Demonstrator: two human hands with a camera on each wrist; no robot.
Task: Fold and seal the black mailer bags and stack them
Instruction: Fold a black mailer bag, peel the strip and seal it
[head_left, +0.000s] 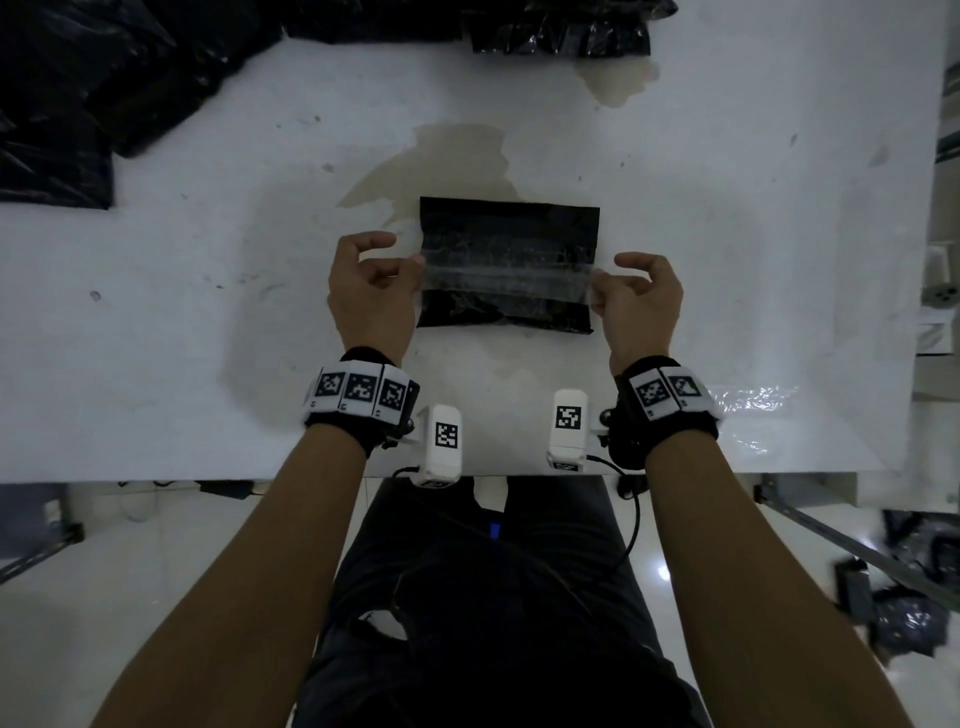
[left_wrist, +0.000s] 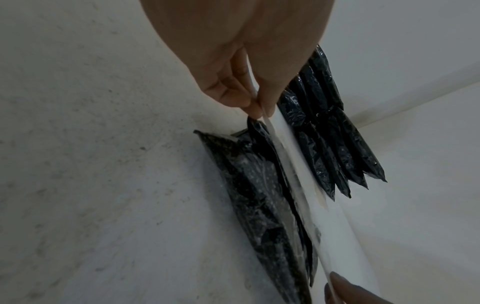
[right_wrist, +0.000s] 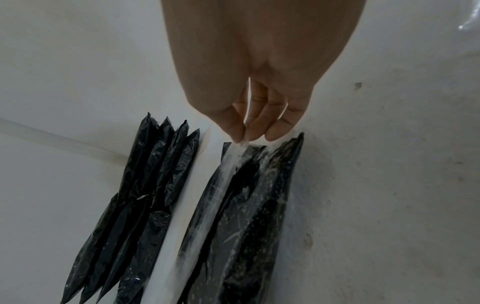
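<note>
A folded black mailer bag (head_left: 509, 223) lies flat on the white table (head_left: 156, 338) in front of me. A clear strip (head_left: 506, 275) is stretched across it from side to side, just above the bag's middle. My left hand (head_left: 415, 270) pinches the strip's left end between thumb and fingers. My right hand (head_left: 597, 291) pinches its right end. In the left wrist view the left hand (left_wrist: 259, 112) holds the strip (left_wrist: 293, 185) taut over the bag (left_wrist: 254, 195). The right wrist view shows the right hand (right_wrist: 242, 139) pinching the strip (right_wrist: 218, 195) above the bag (right_wrist: 259, 216).
Several black bags (head_left: 561, 26) lie overlapped at the table's far edge, also seen as a row of bags (right_wrist: 145, 195). A loose heap of black bags (head_left: 67, 104) fills the far left corner. Crumpled clear film (head_left: 748, 410) lies near my right wrist. Brownish stains (head_left: 457, 156) mark the table.
</note>
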